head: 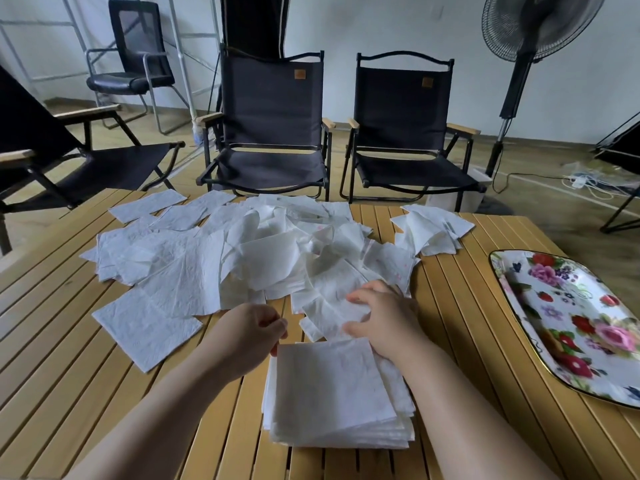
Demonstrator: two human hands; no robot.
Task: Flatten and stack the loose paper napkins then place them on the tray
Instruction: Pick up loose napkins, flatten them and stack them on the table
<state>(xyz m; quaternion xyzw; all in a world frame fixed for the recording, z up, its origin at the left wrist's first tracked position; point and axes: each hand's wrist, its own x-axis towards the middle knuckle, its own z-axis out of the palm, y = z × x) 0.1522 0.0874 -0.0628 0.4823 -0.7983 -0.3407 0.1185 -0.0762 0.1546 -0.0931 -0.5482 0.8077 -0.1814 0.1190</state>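
Observation:
A neat stack of white paper napkins (332, 393) lies near the table's front edge. Behind it spreads a wide loose pile of napkins (221, 258), some flat, some crumpled. My left hand (247, 332) pinches the far left corner of the stack's top napkin. My right hand (384, 317) reaches over the stack's far right corner, its curled fingers and thumb closing on a loose napkin (332, 311) at the pile's near edge. The flowered tray (568, 323) sits at the right with nothing on it.
A smaller heap of napkins (431, 228) lies at the far right of the slatted wooden table (104, 375). Black folding chairs (273, 133) stand beyond the far edge, a standing fan (519, 64) at the back right.

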